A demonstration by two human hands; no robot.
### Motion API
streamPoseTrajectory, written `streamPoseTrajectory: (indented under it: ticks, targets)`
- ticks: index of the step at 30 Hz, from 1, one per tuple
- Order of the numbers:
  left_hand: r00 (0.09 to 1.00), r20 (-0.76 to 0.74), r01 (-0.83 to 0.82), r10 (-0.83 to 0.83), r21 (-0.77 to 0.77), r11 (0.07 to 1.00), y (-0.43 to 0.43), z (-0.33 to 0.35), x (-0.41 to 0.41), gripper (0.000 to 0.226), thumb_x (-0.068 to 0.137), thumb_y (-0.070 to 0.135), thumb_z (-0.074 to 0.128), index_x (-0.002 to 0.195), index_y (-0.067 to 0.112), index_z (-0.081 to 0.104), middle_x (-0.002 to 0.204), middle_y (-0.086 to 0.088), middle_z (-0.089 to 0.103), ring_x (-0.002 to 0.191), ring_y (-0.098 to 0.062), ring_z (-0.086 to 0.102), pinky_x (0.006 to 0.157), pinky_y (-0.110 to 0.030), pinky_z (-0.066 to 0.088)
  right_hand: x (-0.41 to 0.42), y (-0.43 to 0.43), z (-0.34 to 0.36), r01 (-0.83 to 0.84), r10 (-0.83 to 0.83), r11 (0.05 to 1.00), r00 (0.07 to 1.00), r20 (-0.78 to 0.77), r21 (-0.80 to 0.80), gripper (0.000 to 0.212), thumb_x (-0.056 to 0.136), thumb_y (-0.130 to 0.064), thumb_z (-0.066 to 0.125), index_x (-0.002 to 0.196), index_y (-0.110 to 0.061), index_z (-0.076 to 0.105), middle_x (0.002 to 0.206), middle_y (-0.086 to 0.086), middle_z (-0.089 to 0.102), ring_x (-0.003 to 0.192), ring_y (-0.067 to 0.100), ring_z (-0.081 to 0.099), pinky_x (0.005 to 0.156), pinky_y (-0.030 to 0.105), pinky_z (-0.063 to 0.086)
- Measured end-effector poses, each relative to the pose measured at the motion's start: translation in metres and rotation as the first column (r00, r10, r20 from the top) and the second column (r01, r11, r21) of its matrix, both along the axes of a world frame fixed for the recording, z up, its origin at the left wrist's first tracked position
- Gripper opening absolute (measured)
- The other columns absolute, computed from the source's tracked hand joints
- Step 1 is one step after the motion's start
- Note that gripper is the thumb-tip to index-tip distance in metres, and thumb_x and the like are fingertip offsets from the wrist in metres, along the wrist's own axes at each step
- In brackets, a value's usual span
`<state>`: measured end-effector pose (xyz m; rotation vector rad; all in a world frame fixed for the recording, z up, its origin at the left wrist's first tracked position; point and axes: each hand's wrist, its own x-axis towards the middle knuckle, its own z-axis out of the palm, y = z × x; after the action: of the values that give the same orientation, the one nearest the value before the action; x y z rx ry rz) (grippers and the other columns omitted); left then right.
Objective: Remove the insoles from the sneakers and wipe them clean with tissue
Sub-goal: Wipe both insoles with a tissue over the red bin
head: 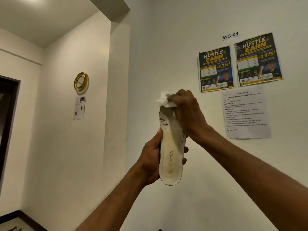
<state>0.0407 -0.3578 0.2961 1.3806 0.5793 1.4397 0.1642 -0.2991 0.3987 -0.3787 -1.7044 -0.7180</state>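
Off-white, one insole stands upright in the air in front of the wall, long axis vertical, heel end down and toe end up, printed face toward the camera. The left hand grips its lower half, thumb on one edge and fingers curled round the other. The right hand clutches one crumpled tissue against the toe end. Behind, the wall carries two posters, one sheet and one gold ring.

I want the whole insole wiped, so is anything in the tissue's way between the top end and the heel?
Only the left hand, gripping the insole low down: its thumb on the left edge, fingertips round the right edge. The face below the tissue in the right hand is otherwise bare.
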Motion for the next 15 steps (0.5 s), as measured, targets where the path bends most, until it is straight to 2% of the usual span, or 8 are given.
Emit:
streamPoseTrajectory:
  ticks: [3,4,5,7,8,11,12,15]
  targets:
    - [1.000,0.027,0.009,-0.009,-0.006,1.000,0.000,-0.003,0.000,0.073,0.102,0.063,0.031,0.140,0.007,0.059,0.120,-0.023,0.067,0.093,-0.033,0.068,0.079,-0.043,0.057,-0.012,-0.002,-0.007,0.051,-0.073,0.994,0.964,0.255,0.093,0.023,0.079,0.001,0.076,0.101,0.002,0.071,0.100,0.019,0.063,0.097,0.034,0.060,0.071,0.042,0.057]
    - [1.000,0.022,0.007,-0.007,0.001,1.000,0.001,-0.003,-0.002,0.073,0.102,0.063,0.030,0.141,0.007,0.058,0.122,-0.022,0.067,0.094,-0.033,0.068,0.078,-0.042,0.057,-0.013,0.000,-0.008,0.053,-0.085,0.991,0.954,0.286,0.119,0.023,0.079,0.002,0.076,0.101,0.002,0.071,0.099,0.019,0.063,0.098,0.034,0.060,0.070,0.042,0.057]
    - [1.000,0.006,0.002,-0.002,0.010,1.000,0.001,-0.002,-0.005,0.073,0.102,0.063,0.029,0.141,0.008,0.059,0.124,-0.021,0.066,0.093,-0.032,0.067,0.078,-0.042,0.057,-0.011,0.002,-0.004,0.046,-0.068,0.994,0.968,0.242,0.095,0.024,0.079,0.001,0.077,0.103,0.001,0.071,0.100,0.019,0.064,0.098,0.034,0.060,0.070,0.042,0.058]
    - [1.000,-0.009,-0.002,0.002,0.031,1.000,0.001,-0.002,-0.008,0.073,0.103,0.063,0.026,0.141,0.010,0.059,0.129,-0.017,0.065,0.099,-0.030,0.065,0.082,-0.043,0.055,-0.006,0.009,0.007,0.007,-0.008,1.000,0.999,0.033,0.025,0.029,0.080,-0.003,0.079,0.107,0.001,0.071,0.101,0.020,0.064,0.096,0.034,0.060,0.069,0.045,0.058]
    - [1.000,0.001,-0.004,0.004,0.031,0.999,0.001,-0.002,-0.009,0.073,0.103,0.063,0.026,0.142,0.011,0.059,0.131,-0.016,0.064,0.101,-0.030,0.065,0.084,-0.044,0.054,-0.007,0.008,0.009,0.005,-0.005,1.000,1.000,0.027,0.019,0.028,0.081,-0.005,0.078,0.107,0.001,0.070,0.102,0.020,0.064,0.096,0.034,0.060,0.069,0.046,0.059]
    - [0.999,0.045,-0.002,0.001,0.012,1.000,0.002,-0.003,-0.014,0.073,0.102,0.064,0.031,0.141,0.009,0.058,0.126,-0.020,0.065,0.100,-0.032,0.067,0.083,-0.045,0.056,-0.013,-0.001,-0.005,0.048,-0.086,0.991,0.941,0.327,0.123,0.026,0.079,-0.003,0.079,0.103,-0.001,0.071,0.103,0.019,0.065,0.099,0.034,0.060,0.069,0.042,0.059]
    - [0.999,0.050,-0.001,0.000,0.017,1.000,0.003,-0.003,-0.017,0.073,0.102,0.064,0.031,0.141,0.008,0.059,0.126,-0.021,0.065,0.099,-0.032,0.066,0.082,-0.045,0.056,-0.013,0.000,-0.009,0.038,-0.081,0.991,0.937,0.341,0.130,0.029,0.077,-0.002,0.080,0.105,0.000,0.071,0.103,0.019,0.065,0.099,0.034,0.061,0.069,0.041,0.058]
    - [0.998,0.055,-0.028,0.026,0.049,0.998,0.003,-0.002,-0.023,0.072,0.102,0.064,0.028,0.140,0.012,0.060,0.135,-0.017,0.064,0.107,-0.032,0.063,0.087,-0.047,0.053,-0.009,0.007,-0.006,-0.020,0.019,1.000,0.994,0.111,0.008,0.033,0.078,-0.001,0.079,0.110,0.001,0.070,0.104,0.020,0.064,0.095,0.034,0.060,0.069,0.045,0.059]
